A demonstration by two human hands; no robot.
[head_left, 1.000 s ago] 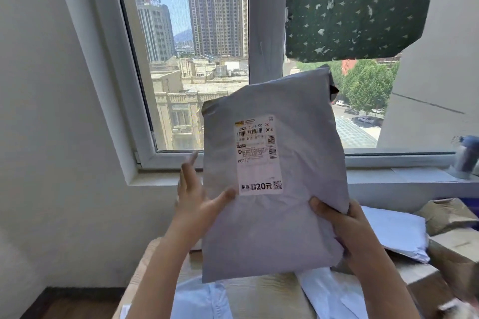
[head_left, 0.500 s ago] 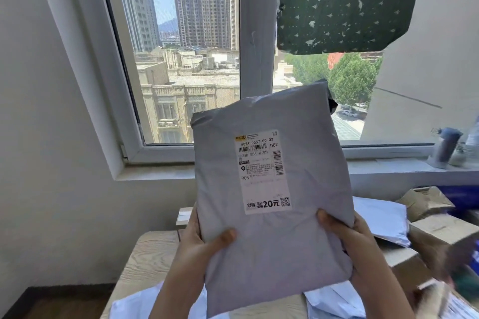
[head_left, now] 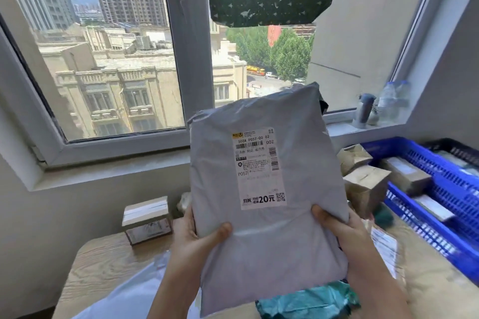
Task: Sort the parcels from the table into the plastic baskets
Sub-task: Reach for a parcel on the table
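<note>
I hold a grey plastic mailer parcel (head_left: pixel 267 241) upright in front of me, its white shipping label facing me. My left hand (head_left: pixel 191 238) grips its lower left edge, thumb on the front. My right hand (head_left: pixel 342 233) grips the lower right edge the same way. To the right stands a blue plastic basket (head_left: pixel 425 230) with boxed parcels inside, and a dark basket (head_left: pixel 456 147) sits behind it. A teal parcel (head_left: pixel 305 303) lies on the wooden table (head_left: pixel 103 267) below the mailer.
A small taped box (head_left: pixel 146 220) stands at the table's back left. Brown paper parcels (head_left: pixel 363 184) lie between the mailer and the blue basket. Bottles (head_left: pixel 388 103) stand on the windowsill at right. A white mailer (head_left: pixel 124 300) lies near the table's front edge.
The view has tilted down and to the right, bringing the baskets into sight. The mailer has come lower and closer to the table, still held in both hands.
</note>
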